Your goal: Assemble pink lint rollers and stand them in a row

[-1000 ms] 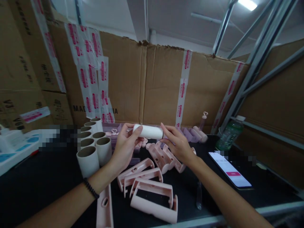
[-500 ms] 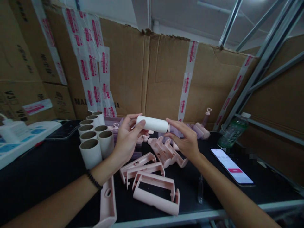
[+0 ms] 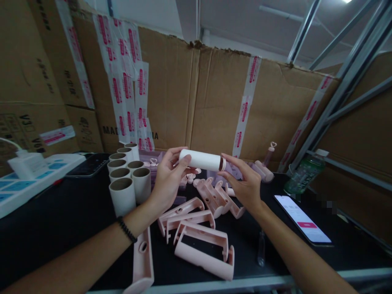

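Note:
A white tube [image 3: 200, 159] lies nearly level above the table, gripped at its left end by my left hand [image 3: 171, 173]. At its right end sits a thin pale pink cap [image 3: 224, 164], pinched between the thumb and fingers of my right hand [image 3: 243, 175]. A brown band shows between the tube's edge and the cap; I cannot tell how far the cap's inner part reaches inside. Below my hands lie several pale pink plastic holder frames [image 3: 205, 259]. Several white cardboard tubes [image 3: 122, 198] stand upright left of my left hand, their open brown ends up.
A power strip [image 3: 36, 175] and a dark phone [image 3: 87, 165] lie at the left. To the right are a lit phone [image 3: 303, 220], a green bottle [image 3: 306, 171] and a small clear tube [image 3: 261, 249]. Cardboard [image 3: 171, 90] walls the back. Small pink heart-topped parts [image 3: 153, 162] lie behind my hands.
The brown band at the tube's right end shows wider, and the pink cap is now plainly visible at my right fingertips. The whole view has shifted slightly.

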Motion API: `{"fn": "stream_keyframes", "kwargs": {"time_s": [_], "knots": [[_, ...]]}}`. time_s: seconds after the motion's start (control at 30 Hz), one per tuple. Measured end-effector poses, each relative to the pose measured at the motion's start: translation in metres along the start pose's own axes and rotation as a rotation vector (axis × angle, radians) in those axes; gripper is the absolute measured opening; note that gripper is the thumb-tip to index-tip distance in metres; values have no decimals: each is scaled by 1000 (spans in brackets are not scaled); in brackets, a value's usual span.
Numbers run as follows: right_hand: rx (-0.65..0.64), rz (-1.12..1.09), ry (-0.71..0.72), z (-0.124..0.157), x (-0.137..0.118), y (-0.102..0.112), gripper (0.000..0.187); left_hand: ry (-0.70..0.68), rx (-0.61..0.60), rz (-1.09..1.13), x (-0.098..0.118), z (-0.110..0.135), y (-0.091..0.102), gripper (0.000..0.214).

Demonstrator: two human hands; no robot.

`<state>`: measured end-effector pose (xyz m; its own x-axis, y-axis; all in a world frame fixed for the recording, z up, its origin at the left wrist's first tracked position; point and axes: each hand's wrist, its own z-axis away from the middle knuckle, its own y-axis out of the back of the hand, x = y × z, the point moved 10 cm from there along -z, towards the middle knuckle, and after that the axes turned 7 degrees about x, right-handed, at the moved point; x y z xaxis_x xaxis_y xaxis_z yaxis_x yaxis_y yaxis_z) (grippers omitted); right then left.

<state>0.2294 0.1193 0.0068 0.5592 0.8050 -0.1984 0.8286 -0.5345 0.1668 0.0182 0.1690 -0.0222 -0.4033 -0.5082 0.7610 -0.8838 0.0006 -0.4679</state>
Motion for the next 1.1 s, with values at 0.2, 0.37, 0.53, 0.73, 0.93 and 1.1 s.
{"fn": "stream_keyframes", "kwargs": {"time_s": [0.2, 0.37, 0.53, 0.73, 0.93, 1.1], "knots": [[-10, -46, -36, 4, 9, -3, 37, -16, -38, -18, 0, 0, -2, 36], [15, -89, 13, 4, 4, -2, 39, -22, -55, -25, 0, 0, -3, 38], [38, -73, 41, 3, -2, -2, 41, -35, -49, -21, -3, -1, 0, 38], [34, -73, 19, 3, 0, -3, 40, -16, -67, -12, -6, -1, -1, 37], [14, -77, 16, 5, 2, -6, 41, -10, -81, -10, -6, 0, -2, 38], [-5, -105, 33, 5, -2, -9, 41, 15, -49, 12, -6, -1, 0, 43]]}}
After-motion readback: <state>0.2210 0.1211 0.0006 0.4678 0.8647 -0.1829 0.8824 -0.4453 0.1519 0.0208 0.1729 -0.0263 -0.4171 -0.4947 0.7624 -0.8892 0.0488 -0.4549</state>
